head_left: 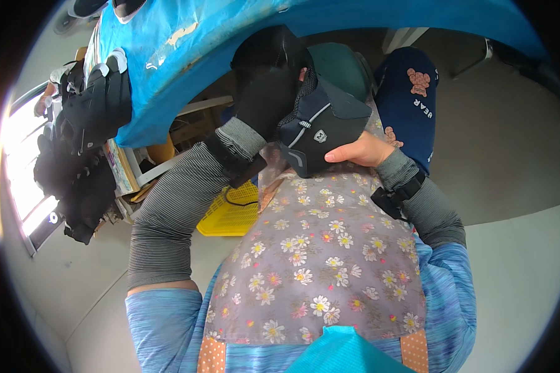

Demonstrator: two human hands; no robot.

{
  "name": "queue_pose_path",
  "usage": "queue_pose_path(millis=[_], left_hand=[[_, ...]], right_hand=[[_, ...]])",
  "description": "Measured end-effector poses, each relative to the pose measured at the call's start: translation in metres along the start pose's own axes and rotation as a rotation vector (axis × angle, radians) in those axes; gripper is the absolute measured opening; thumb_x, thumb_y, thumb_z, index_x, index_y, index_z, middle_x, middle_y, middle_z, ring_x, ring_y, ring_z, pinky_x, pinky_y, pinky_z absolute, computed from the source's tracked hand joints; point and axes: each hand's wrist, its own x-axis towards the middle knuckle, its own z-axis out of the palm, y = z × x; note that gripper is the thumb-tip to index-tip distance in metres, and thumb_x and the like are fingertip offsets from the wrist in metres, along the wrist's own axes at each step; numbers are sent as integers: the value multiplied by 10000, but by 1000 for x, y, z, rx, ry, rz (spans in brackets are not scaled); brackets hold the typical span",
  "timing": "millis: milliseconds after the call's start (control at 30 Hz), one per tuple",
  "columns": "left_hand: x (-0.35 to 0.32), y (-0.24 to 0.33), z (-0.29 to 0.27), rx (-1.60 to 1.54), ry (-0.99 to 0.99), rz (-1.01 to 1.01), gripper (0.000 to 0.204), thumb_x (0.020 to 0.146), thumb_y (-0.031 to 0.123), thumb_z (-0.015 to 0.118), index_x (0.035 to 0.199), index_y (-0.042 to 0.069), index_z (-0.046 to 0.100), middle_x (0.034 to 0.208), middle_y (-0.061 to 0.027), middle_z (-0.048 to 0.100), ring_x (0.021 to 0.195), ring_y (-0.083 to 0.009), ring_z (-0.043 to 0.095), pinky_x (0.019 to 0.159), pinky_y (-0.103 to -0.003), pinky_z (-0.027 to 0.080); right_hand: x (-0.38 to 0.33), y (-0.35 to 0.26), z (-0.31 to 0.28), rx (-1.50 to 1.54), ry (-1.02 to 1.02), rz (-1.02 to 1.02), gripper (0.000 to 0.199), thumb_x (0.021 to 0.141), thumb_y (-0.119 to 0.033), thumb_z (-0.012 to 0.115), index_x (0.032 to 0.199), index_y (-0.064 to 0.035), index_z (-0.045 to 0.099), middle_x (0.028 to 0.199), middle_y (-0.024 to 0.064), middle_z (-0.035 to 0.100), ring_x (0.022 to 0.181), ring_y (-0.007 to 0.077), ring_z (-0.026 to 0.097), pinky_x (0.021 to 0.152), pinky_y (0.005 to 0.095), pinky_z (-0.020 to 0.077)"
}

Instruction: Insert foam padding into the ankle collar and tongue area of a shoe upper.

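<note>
A dark navy and black shoe upper (320,133) with mesh, a grey cord and a small light emblem lies over my lap. My right hand (361,151) is closed on its near edge, thumb on top and the other fingers hidden beneath. My left hand (261,102) looks covered in black, like a glove, and is by the upper's far left side. One bare fingertip shows there against the mesh edge; the other fingers are hidden. A rounded black shape (264,46) beyond that hand merges with it, and I cannot tell what it is.
A table under a blue cover (199,56) curves across the far side. Stacked black shoe uppers (99,105) hang at its left end, near another person's hand (43,102). A yellow plastic basket (230,214) stands low on the left, beside wooden shelving (123,166).
</note>
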Motion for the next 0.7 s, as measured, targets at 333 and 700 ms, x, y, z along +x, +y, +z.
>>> queue_pose_path(millis=[333, 700], left_hand=[[-20, 13, -13, -15, 231, -52, 395, 1006, 383, 444, 1051, 43, 641, 813, -228, 653, 737, -401, 640, 642, -449, 488], [2, -5, 4, -112, 151, -83, 468, 978, 430, 476, 874, 8, 649, 667, -212, 632, 606, -363, 640, 552, -458, 505]], right_hand=[[-1, -2, 3, 71, 16, 1, 471, 804, -78, 690, 1252, -1, 567, 1188, 90, 626, 1057, 187, 597, 926, 311, 487], [0, -8, 3, -29, 34, -10, 480, 809, -109, 709, 1253, -3, 561, 1193, 87, 625, 1075, 186, 588, 953, 315, 477]])
